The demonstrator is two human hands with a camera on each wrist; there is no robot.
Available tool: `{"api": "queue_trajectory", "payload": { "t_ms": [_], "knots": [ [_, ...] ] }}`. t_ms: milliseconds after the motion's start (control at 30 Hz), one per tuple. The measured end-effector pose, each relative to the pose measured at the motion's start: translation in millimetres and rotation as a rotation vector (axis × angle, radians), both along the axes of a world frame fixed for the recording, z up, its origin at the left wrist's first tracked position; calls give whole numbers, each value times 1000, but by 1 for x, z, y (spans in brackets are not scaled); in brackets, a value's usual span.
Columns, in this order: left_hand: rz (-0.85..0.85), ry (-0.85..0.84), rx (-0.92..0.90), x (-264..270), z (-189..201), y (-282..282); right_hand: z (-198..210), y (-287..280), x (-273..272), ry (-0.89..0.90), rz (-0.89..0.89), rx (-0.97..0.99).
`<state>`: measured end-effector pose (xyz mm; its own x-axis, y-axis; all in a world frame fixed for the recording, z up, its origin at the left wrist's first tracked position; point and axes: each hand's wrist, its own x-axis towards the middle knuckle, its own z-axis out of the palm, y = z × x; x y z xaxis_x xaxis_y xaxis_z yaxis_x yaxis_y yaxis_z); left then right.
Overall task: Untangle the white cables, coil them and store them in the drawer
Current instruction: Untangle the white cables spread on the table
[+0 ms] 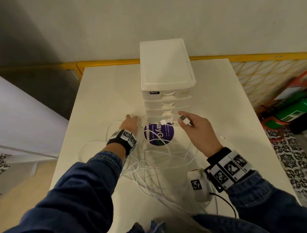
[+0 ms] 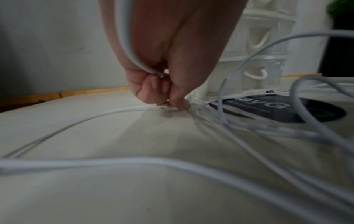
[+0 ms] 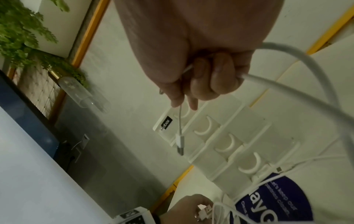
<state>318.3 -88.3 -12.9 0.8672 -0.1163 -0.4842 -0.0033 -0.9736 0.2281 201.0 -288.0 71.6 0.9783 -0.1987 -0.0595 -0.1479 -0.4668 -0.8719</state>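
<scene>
1. The white cables [image 1: 151, 162] lie in a loose tangle on the white table [image 1: 99, 94], spread from the near edge up to the foot of the drawer unit [image 1: 167, 84], with several strands crossing the round purple sticker [image 1: 158, 133]. None is coiled yet and all the drawers look shut, so the job is at its untangling stage.

2. The right hand [image 1: 195, 128] is raised just in front of the lowest drawers, its fingers curled round a cable. A USB plug [image 1: 183, 119] sticks up between thumb and forefinger in the head view. Holding an end up like this most likely serves to find which strand it belongs to and draw it free of the heap. The right wrist view also shows a second, thinner lead with a small plug [image 3: 180, 142] dangling below the fist.

3. The left hand [image 1: 130, 123] is down on the table beside the drawer unit's left corner. Its fingertips [image 2: 179, 104] are pinched together on something small and white at the table surface, probably another cable's plug, though blur makes that hard to confirm. A strand also runs up across the palm. Pinning an end there would keep one cable still while the other is pulled.

4. Working from two ends at once suits the tangle: the loops between the hands are many and overlapping, and tugging hard could tighten a knot.

5. Further out, a white cylinder with a printed marker [image 1: 198, 183] hangs under the right wrist, and a green cylinder [image 1: 296, 108] lies on the floor to the right.
</scene>
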Motion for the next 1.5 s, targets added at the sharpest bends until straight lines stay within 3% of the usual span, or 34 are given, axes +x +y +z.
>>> {"api": "queue_trajectory", "payload": {
  "t_ms": [233,467,567,667,867,1066,1266,1500],
  "knots": [
    [144,-47,-40,-7,29,3,-8,8,2,30,2,109],
    [269,-395,-470,-35,110,-11,1,7,-5,79,85,74],
    [326,-394,-707,-50,134,-15,4,8,-9,55,72,81],
    [407,-349,-937,-74,151,-18,17,13,-27,-38,183,109],
    [499,-345,-954,-96,147,-16,23,35,-67,87,614,29],
    [547,-384,-950,-120,139,-30,16,38,-93,130,809,-124],
    [507,-395,-834,-151,127,-32,-1,11,-108,48,668,-94],
    [555,-371,-952,-168,109,-45,-26,-18,-107,102,473,-135]
  ]
}}
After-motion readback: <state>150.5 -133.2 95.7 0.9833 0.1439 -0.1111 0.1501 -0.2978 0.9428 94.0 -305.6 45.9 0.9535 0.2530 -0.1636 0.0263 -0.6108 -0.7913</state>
